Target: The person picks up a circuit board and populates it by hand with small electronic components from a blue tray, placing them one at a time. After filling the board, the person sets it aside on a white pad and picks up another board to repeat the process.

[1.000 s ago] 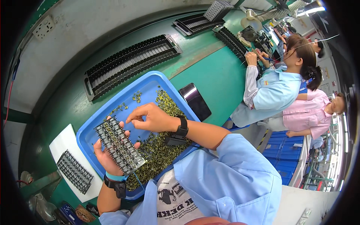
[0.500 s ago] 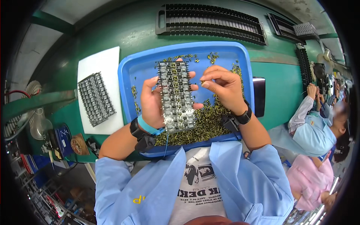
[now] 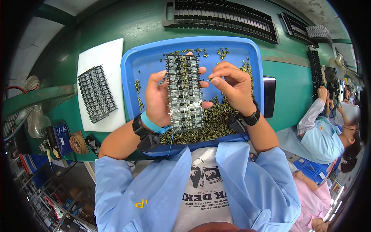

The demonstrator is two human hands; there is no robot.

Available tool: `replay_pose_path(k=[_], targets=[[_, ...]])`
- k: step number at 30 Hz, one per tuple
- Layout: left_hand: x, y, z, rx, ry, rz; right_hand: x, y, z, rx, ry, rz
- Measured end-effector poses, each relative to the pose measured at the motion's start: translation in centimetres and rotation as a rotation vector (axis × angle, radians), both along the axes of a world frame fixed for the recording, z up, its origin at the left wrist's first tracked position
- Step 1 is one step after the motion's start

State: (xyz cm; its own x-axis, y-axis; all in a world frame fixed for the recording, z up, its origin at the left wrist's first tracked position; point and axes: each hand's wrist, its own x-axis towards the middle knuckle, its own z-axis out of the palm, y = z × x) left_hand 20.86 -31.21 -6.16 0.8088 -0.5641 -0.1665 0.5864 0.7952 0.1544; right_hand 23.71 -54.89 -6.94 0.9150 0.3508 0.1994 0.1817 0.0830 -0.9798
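My left hand grips a circuit board panel from beneath, its fingertips showing past the right edge. Rows of components cover the panel, with brass-coloured pieces along its upper middle column. To the right of it, my right hand is closed in a pinch on a tiny brass-coloured piece, apart from the panel. Both hands are above a blue plastic tub. Many small brass-coloured cylindrical parts are heaped along its near side, and a few lie scattered at the far side.
On the left, a second panel lies on a white foam sheet. Black slotted racks stand at the back of the green table. A dark flat device is right of the tub. Co-workers sit at the right.
The view has shifted slightly. My left hand still holds the panel, and my right hand keeps its pinch beside it with little movement.
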Motion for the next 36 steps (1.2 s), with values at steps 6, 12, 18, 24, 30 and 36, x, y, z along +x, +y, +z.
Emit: replay_pose_path(k=[6, 12, 18, 24, 30, 36], targets=[[0.0, -0.2, -0.2, -0.014, -0.052, 0.010, -0.2, 0.3, 0.1, 0.001, -0.019, -0.007], [-0.1, 0.0, -0.1, 0.026, -0.054, 0.008, -0.4, 0.5, 0.2, -0.008, -0.019, 0.001], [0.0, -0.5, 0.5, 0.078, -0.058, 0.016, -0.5, 1.0, 1.1, -0.047, -0.115, 0.011], [-0.1, -0.4, 0.0, 0.193, -0.065, 0.031, -1.2, 2.0, 2.0, -0.202, -0.342, 0.033], [-0.3, -0.4, 0.1, 0.107, -0.073, 0.014, -1.7, 2.2, 2.2, -0.309, -0.373, -0.004], [-0.3, -0.5, 0.1, 0.071, -0.141, 0.012, -1.9, 2.4, 2.3, -0.356, -0.416, -0.017]])
